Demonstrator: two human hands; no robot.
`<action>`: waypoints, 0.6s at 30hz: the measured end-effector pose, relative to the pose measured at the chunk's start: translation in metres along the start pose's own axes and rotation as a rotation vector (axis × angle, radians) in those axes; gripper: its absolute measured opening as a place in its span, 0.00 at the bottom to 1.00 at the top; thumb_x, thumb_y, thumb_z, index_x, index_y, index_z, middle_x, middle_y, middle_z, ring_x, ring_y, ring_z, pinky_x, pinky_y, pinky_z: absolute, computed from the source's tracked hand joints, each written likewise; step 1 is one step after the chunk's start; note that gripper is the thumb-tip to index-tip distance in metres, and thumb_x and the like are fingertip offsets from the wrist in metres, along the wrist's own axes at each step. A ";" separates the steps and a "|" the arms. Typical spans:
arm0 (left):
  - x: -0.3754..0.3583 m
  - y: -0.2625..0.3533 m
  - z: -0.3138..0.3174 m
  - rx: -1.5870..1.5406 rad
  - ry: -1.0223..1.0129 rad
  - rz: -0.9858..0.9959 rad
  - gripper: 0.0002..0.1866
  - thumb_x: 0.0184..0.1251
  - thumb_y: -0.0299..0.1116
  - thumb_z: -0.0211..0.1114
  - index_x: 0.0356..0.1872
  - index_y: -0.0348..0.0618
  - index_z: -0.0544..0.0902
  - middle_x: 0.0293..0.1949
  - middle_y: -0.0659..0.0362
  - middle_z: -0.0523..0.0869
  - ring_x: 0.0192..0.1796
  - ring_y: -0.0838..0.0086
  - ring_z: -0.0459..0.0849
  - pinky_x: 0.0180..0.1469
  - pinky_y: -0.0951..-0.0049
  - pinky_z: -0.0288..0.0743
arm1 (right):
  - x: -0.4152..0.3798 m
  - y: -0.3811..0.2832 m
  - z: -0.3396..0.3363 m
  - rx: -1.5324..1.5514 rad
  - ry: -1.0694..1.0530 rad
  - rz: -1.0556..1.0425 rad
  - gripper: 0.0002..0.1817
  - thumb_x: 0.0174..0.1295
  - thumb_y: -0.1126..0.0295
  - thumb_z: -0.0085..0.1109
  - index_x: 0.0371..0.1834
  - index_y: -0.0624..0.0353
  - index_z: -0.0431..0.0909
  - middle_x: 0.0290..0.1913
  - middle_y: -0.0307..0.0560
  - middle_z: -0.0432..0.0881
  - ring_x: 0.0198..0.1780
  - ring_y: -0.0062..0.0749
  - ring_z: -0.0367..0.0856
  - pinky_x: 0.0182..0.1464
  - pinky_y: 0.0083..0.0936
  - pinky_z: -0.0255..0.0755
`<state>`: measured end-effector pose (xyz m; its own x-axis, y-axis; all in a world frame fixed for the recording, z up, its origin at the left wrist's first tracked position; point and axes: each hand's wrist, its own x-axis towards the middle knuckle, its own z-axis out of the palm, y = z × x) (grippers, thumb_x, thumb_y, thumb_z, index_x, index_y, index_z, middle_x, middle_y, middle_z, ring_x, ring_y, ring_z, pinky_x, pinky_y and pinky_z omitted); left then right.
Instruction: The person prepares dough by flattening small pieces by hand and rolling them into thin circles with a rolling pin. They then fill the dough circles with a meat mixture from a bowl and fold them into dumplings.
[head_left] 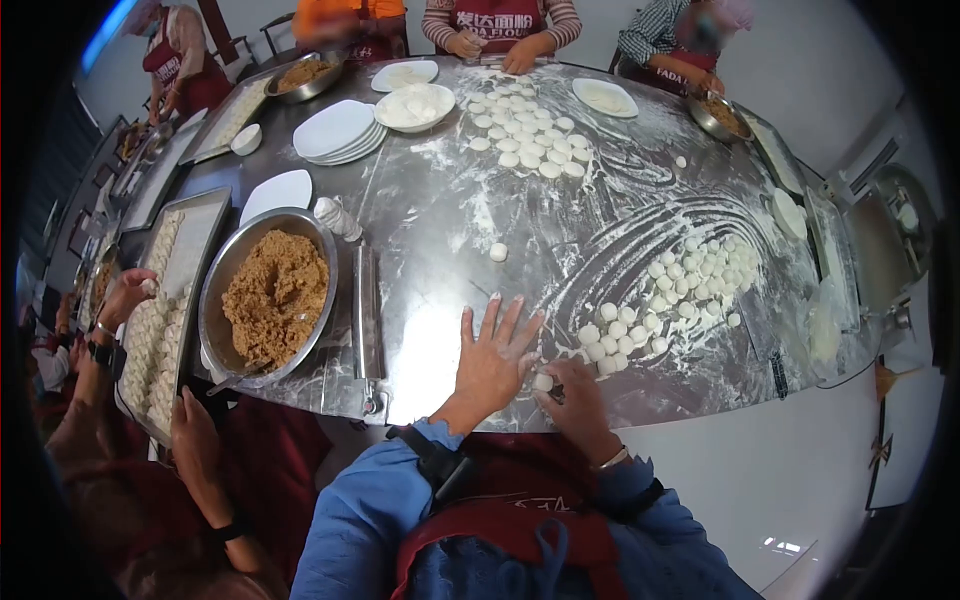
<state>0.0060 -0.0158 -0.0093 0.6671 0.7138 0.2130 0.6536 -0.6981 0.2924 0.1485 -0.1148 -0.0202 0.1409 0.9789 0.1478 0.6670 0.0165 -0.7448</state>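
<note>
My left hand (492, 358) lies over the steel table near its front edge, palm down with its fingers spread and nothing in it. Just right of it, my right hand (578, 402) is curled at the table edge, its thumb and fingertips around a small white dough piece (543, 382). A single dough piece (498, 252) sits on the table beyond my left hand. To the right of my hands, a large group of round dough pieces (690, 285) rests on the floured surface.
A metal bowl of brown filling (275, 290) and a steel cylinder (366, 315) stand left. A co-worker's hands are by a tray of dumplings (165, 320) at far left. White plates (338, 130), flattened dough rounds (530, 130) and several co-workers are across the table (420, 220).
</note>
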 end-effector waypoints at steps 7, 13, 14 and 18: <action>-0.013 -0.041 -0.013 0.108 0.089 -0.166 0.31 0.64 0.45 0.58 0.69 0.60 0.64 0.70 0.50 0.60 0.73 0.49 0.53 0.68 0.37 0.42 | 0.014 -0.014 0.030 -0.041 0.025 -0.214 0.21 0.46 0.70 0.70 0.45 0.59 0.76 0.45 0.51 0.76 0.49 0.49 0.73 0.53 0.38 0.68; 0.015 0.015 -0.033 -0.044 0.162 -0.005 0.33 0.63 0.44 0.60 0.70 0.56 0.62 0.71 0.51 0.58 0.73 0.51 0.52 0.69 0.38 0.42 | 0.013 0.006 -0.009 0.035 0.212 -0.023 0.21 0.49 0.69 0.67 0.48 0.59 0.75 0.47 0.52 0.77 0.52 0.46 0.72 0.55 0.38 0.67; 0.013 0.021 -0.020 -0.088 0.109 0.069 0.34 0.62 0.45 0.60 0.70 0.54 0.62 0.71 0.51 0.58 0.73 0.51 0.52 0.70 0.38 0.41 | 0.015 0.009 -0.021 0.028 0.215 -0.021 0.21 0.49 0.69 0.67 0.48 0.59 0.75 0.47 0.52 0.77 0.52 0.46 0.72 0.55 0.38 0.67; 0.013 0.028 0.016 -0.075 0.046 0.089 0.33 0.63 0.45 0.60 0.69 0.51 0.63 0.71 0.53 0.60 0.73 0.54 0.53 0.70 0.40 0.43 | 0.035 0.008 -0.047 -0.532 0.292 0.006 0.19 0.50 0.64 0.65 0.45 0.58 0.77 0.45 0.48 0.78 0.51 0.42 0.72 0.54 0.39 0.62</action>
<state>0.0385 -0.0274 -0.0132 0.7028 0.6524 0.2836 0.5631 -0.7538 0.3388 0.1929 -0.0903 0.0098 0.2906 0.8812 0.3728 0.9291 -0.1669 -0.3299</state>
